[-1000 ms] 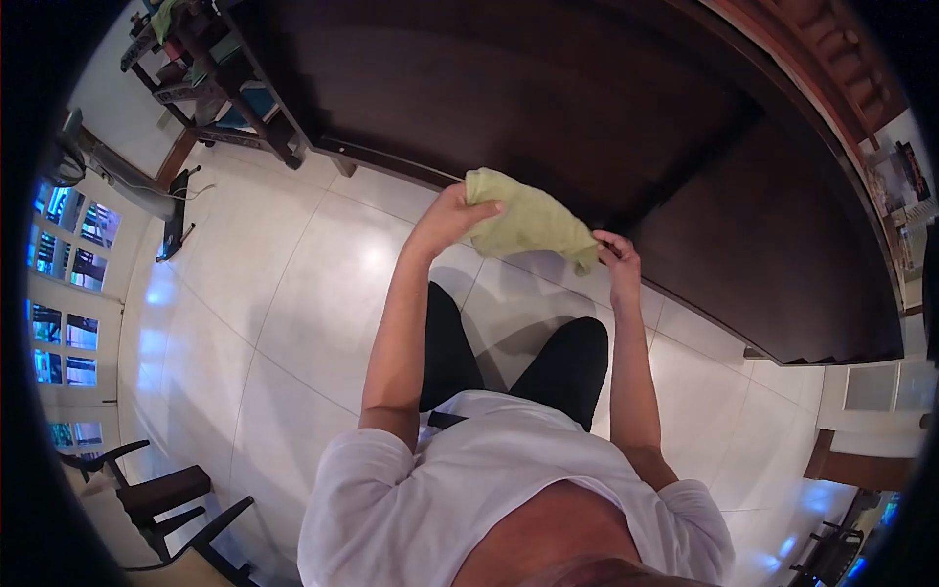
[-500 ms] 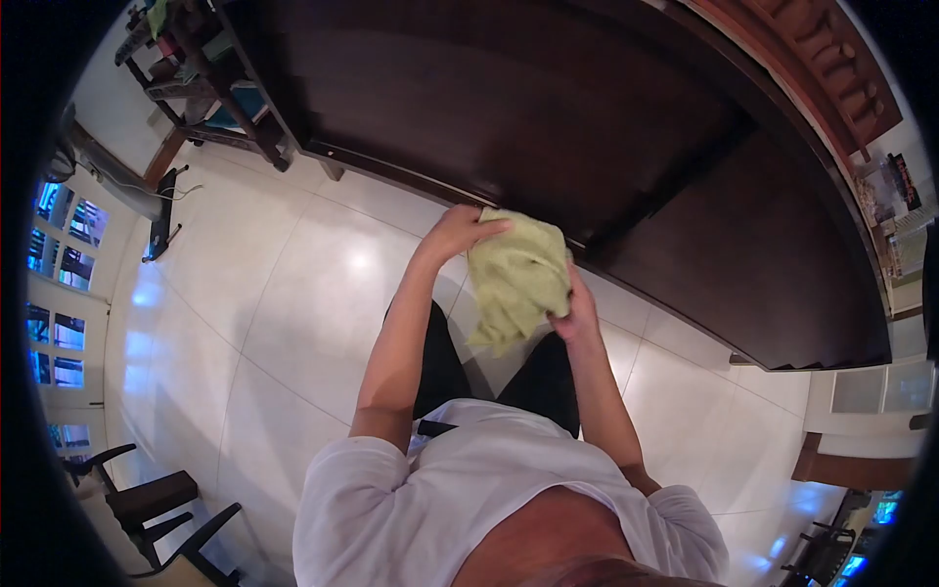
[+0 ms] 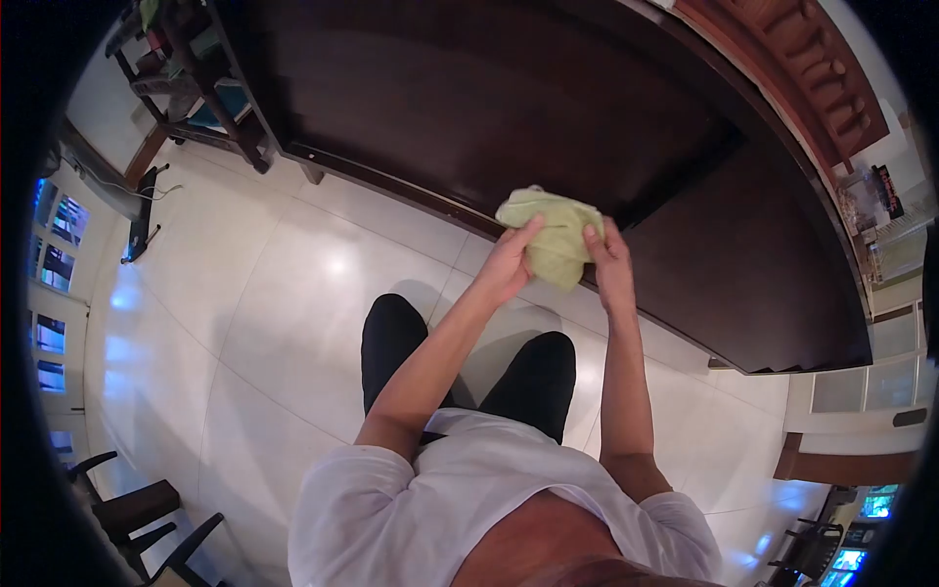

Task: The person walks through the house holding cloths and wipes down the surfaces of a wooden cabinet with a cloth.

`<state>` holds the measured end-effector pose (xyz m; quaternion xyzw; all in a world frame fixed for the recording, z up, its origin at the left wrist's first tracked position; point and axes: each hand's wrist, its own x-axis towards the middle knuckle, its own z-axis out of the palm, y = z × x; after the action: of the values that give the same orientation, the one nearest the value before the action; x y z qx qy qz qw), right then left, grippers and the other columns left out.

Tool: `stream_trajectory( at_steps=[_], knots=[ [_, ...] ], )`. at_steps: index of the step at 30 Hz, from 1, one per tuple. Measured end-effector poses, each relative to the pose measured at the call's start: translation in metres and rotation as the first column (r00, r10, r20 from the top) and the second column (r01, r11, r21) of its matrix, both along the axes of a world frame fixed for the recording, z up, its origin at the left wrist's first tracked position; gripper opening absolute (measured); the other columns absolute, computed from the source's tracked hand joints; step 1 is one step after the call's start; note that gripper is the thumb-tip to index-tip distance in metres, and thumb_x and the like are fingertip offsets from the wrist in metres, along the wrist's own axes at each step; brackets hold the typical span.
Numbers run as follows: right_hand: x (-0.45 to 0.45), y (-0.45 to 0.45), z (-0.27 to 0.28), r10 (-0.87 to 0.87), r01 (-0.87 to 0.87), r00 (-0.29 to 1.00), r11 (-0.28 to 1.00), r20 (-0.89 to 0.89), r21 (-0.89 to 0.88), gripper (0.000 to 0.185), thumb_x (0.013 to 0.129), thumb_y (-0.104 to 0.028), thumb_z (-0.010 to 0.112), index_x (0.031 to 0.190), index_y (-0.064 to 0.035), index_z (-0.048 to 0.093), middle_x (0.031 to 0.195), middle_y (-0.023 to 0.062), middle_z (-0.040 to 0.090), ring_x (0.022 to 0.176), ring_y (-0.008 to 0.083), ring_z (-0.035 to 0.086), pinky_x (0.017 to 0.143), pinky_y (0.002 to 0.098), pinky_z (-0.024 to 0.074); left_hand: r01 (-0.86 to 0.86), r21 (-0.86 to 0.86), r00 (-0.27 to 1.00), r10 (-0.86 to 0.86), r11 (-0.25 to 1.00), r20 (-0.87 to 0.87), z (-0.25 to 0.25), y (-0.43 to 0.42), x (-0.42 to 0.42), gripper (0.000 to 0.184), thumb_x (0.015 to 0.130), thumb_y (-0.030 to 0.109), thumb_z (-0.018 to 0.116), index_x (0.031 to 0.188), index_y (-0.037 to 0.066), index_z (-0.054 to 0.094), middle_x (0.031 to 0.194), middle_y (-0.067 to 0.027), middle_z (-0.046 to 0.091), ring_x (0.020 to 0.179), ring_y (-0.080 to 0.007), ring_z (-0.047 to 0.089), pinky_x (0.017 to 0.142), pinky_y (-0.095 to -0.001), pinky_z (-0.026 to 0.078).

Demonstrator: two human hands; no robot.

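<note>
A light green cloth (image 3: 559, 240) is bunched and folded between my two hands, in front of the dark wooden cabinet (image 3: 469, 108). My left hand (image 3: 507, 266) grips its left edge, thumb on top and fingers beneath. On the opposite side my right hand (image 3: 610, 256) is closed on the cloth, its thumb pressing on the upper face. Parts of the fingers on both hands are hidden under the fabric. The cloth appears close to the cabinet's lower edge; whether it touches cannot be made out.
A dark wooden shelf rack (image 3: 201, 93) holding various things stands at the upper left. At the lower left is a dark-armed chair (image 3: 147, 509). Pale floor tiles (image 3: 284, 323) lie around my bent knees. A carved reddish-brown wooden piece (image 3: 812, 68) sits at the upper right.
Both hands have moved right and slightly up with the cloth. It hung loose before and is now gathered into a smaller, folded bundle. My knees show more fully.
</note>
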<state>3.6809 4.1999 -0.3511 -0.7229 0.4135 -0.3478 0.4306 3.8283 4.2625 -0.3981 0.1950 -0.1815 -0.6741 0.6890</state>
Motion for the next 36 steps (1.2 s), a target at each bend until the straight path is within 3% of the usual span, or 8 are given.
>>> stream_trajectory(
  at_steps=[6, 8, 12, 17, 20, 24, 31, 36],
  knots=[
    [-0.006, -0.004, 0.038, -0.136, 0.143, 0.99, 0.923, 0.043, -0.356, 0.049, 0.082, -0.015, 0.064, 0.129, -0.009, 0.049, 0.136, 0.013, 0.038, 0.115, 0.0297, 0.045, 0.094, 0.0374, 0.04, -0.388, -0.11, 0.784, 0.391, 0.915, 0.482, 0.045, -0.031, 0.004, 0.048, 0.08, 0.02, 0.07, 0.12, 0.003, 0.05, 0.111, -0.0068, 0.06, 0.103, -0.014, 0.056, 0.087, -0.0285, 0.045],
    [0.001, 0.011, 0.048, -0.103, -0.025, 0.984, 0.731, -0.146, -0.682, 0.055, 0.08, -0.014, 0.065, 0.132, -0.011, 0.047, 0.141, 0.0126, 0.033, 0.121, 0.031, 0.04, 0.096, 0.0372, 0.0395, -0.387, -0.157, 0.727, 0.405, 0.909, 0.554, 0.048, -0.037, 0.005, 0.048, 0.08, 0.019, 0.069, 0.122, 0.004, 0.048, 0.11, -0.0075, 0.06, 0.104, -0.0142, 0.056, 0.086, -0.0281, 0.045],
    [0.017, 0.016, 0.035, 0.072, -0.202, 0.971, 0.755, -0.228, -0.624, 0.071, 0.066, -0.007, 0.073, 0.132, -0.0168, 0.048, 0.144, 0.0128, 0.028, 0.123, 0.0346, 0.037, 0.098, 0.0397, 0.0394, -0.237, -0.146, 0.692, 0.272, 0.961, 0.668, 0.052, -0.047, -0.002, 0.051, 0.083, 0.019, 0.064, 0.128, 0.006, 0.043, 0.112, -0.0082, 0.059, 0.103, -0.0152, 0.056, 0.085, -0.0287, 0.046],
    [0.006, -0.011, 0.055, -0.11, -0.009, 0.988, 0.669, -0.11, -0.744, 0.062, 0.062, 0.009, 0.065, 0.119, -0.0142, 0.06, 0.123, 0.0121, 0.05, 0.112, 0.0303, 0.047, 0.091, 0.0364, 0.0421, -0.025, -0.248, 0.901, 0.129, 0.969, 0.414, 0.077, -0.036, 0.015, 0.073, 0.085, 0.024, 0.062, 0.143, 0.006, 0.022, 0.142, -0.015, 0.031, 0.128, -0.0202, 0.035, 0.101, -0.0337, 0.034],
    [-0.002, -0.024, 0.081, -0.404, 0.085, 0.912, 0.355, -0.071, -0.931, 0.054, 0.069, 0.004, 0.06, 0.12, -0.0099, 0.058, 0.131, 0.0151, 0.045, 0.123, 0.0344, 0.04, 0.102, 0.0458, 0.0302, -0.386, -0.542, 0.11, 0.62, 0.747, 0.777, 0.064, -0.07, 0.043, 0.076, 0.087, 0.03, 0.059, 0.144, 0.005, 0.017, 0.145, -0.0237, 0.023, 0.134, -0.0325, 0.026, 0.106, -0.0398, 0.026],
    [0.011, -0.059, 0.051, -0.809, -0.24, 0.461, 0.283, -0.366, -0.929, 0.041, 0.08, -0.008, 0.049, 0.121, -0.002, 0.053, 0.141, 0.0231, 0.031, 0.132, 0.0419, 0.026, 0.106, 0.0573, 0.0181, -0.553, -0.587, -0.266, 0.542, 0.591, 0.797, 0.077, -0.104, 0.065, 0.084, 0.087, 0.038, 0.058, 0.144, 0.004, 0.007, 0.145, -0.0325, -0.004, 0.135, -0.0489, 0.003, 0.104, -0.061, 0.015],
    [0.019, -0.061, 0.018, -0.799, -0.246, 0.3, 0.463, -0.522, -0.851, 0.047, 0.084, -0.019, 0.048, 0.124, 0.0045, 0.045, 0.141, 0.0308, 0.024, 0.134, 0.0452, 0.018, 0.108, 0.0579, 0.0123, -0.748, -0.407, -0.32, 0.252, 0.524, 0.913, 0.066, -0.14, 0.081, 0.119, 0.072, 0.068, 0.057, 0.141, -0.002, -0.011, 0.146, -0.029, -0.013, 0.136, -0.0458, -0.008, 0.101, -0.0678, 0.012],
    [0.033, -0.071, -0.001, -0.726, 0.021, 0.565, 0.487, -0.391, -0.873, 0.044, 0.085, -0.018, 0.051, 0.122, 0.005, 0.045, 0.133, 0.0319, 0.033, 0.132, 0.0465, 0.022, 0.106, 0.0604, 0.0138, -0.668, -0.431, -0.3, 0.31, 0.607, 0.902, 0.054, -0.137, 0.09, 0.107, 0.081, 0.063, 0.05, 0.142, -0.002, -0.008, 0.146, -0.0274, -0.016, 0.136, -0.0438, -0.013, 0.102, -0.0664, 0.009]
  ],
)
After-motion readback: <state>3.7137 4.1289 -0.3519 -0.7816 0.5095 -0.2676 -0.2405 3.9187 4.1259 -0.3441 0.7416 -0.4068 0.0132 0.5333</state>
